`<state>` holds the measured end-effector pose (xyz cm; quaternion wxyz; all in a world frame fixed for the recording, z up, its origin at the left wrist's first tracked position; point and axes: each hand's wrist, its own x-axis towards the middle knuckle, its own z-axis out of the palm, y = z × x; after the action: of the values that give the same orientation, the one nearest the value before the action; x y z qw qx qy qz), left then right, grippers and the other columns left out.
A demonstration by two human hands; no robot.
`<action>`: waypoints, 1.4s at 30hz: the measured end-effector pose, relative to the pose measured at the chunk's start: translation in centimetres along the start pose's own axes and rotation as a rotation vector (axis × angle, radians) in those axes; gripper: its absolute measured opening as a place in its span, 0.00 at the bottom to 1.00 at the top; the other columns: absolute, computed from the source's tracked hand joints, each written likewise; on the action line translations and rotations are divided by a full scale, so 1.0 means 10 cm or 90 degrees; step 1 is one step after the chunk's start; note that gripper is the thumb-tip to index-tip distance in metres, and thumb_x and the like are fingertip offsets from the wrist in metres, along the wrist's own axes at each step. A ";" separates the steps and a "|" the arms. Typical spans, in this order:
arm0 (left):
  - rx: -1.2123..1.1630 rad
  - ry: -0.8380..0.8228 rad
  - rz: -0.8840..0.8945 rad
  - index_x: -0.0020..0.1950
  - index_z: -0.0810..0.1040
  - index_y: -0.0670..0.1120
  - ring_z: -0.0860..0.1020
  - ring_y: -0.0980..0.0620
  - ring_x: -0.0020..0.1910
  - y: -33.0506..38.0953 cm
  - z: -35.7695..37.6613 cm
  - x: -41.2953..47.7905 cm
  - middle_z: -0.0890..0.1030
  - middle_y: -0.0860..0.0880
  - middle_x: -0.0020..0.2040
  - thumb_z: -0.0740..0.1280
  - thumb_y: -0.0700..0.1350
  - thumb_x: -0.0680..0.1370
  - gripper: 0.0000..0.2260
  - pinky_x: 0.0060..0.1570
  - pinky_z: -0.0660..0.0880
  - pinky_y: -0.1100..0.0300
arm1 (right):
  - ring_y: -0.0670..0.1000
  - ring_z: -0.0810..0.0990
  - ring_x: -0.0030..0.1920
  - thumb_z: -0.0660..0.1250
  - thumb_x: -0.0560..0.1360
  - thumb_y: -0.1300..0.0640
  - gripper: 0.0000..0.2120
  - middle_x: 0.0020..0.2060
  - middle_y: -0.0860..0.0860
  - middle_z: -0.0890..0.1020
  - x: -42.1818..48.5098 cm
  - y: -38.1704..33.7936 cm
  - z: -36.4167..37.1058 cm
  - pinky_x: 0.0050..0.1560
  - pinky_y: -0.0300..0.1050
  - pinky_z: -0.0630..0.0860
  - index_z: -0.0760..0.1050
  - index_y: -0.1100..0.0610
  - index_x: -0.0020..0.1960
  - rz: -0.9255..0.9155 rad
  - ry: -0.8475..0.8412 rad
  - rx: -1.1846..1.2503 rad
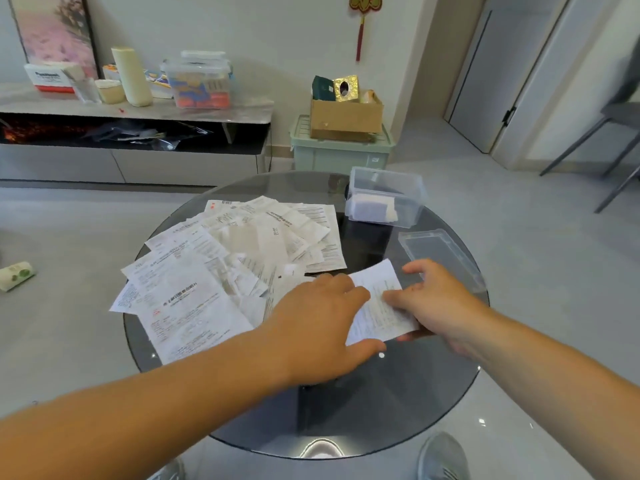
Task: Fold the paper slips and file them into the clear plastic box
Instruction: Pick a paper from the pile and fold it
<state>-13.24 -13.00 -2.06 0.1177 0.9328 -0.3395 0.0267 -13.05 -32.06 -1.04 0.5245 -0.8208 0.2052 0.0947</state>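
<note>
Left hand (pixel 322 327) lies with its fingers nearly straight and flat on the left part of 1 paper slip (pixel 379 308), its thumb stretched along the slip's near edge. Right hand (pixel 441 299) meets it from the other side with curled fingers. 1 fingertip presses the slip's top face and another digit shows beneath its right edge, so this hand pinches the sheet. Its farthest finger is raised clear of the paper.

Under both hands spreads the round dark glass table (pixel 381 410), reaching well past them on every side. Left of the left hand and beyond it, a heap of unfolded printed slips (pixel 214 271) fans out in overlapping layers, its nearest sheets running under that hand's wrist.

Well beyond the right hand, at the table's far edge, stands the clear plastic box (pixel 410 188), open on top, with a few folded papers (pixel 372 207) in its bottom. Its clear lid (pixel 440 249) lies flat on the glass just past the right hand's far side, between that hand and the box. The held slip is white and printed, and it sits tilted with its far corner pointing toward the lid.
</note>
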 end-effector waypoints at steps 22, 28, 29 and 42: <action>-0.327 -0.186 0.086 0.44 0.82 0.55 0.74 0.59 0.60 -0.21 0.12 -0.12 0.78 0.61 0.54 0.75 0.56 0.74 0.07 0.58 0.71 0.64 | 0.40 0.71 0.62 0.48 0.80 0.38 0.29 0.58 0.44 0.80 -0.07 0.38 -0.31 0.64 0.39 0.67 0.80 0.54 0.61 -0.401 -0.213 -0.430; -0.225 -0.134 0.098 0.51 0.82 0.57 0.73 0.62 0.57 -0.36 0.09 -0.22 0.78 0.63 0.52 0.73 0.55 0.76 0.06 0.57 0.70 0.69 | 0.40 0.69 0.61 0.50 0.83 0.41 0.22 0.59 0.40 0.78 -0.03 0.39 -0.34 0.62 0.39 0.69 0.79 0.49 0.62 -0.382 -0.204 -0.499; -0.209 -0.131 0.091 0.52 0.81 0.57 0.73 0.63 0.57 -0.38 0.10 -0.23 0.77 0.63 0.53 0.72 0.56 0.76 0.07 0.57 0.70 0.69 | 0.40 0.69 0.61 0.50 0.82 0.40 0.22 0.60 0.39 0.78 -0.04 0.38 -0.34 0.62 0.39 0.70 0.79 0.47 0.62 -0.383 -0.204 -0.508; -0.059 -0.241 0.058 0.73 0.63 0.60 0.57 0.61 0.68 -0.25 0.05 -0.29 0.58 0.61 0.69 0.67 0.77 0.64 0.43 0.71 0.62 0.63 | 0.38 0.63 0.68 0.51 0.72 0.23 0.34 0.65 0.36 0.70 -0.23 0.57 -0.26 0.70 0.42 0.65 0.76 0.43 0.64 -0.494 -0.212 -0.561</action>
<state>-13.88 -9.42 -3.43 0.0934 0.8986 -0.3980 -0.1592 -17.76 -35.95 -3.74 0.1565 -0.9497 -0.2523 0.0996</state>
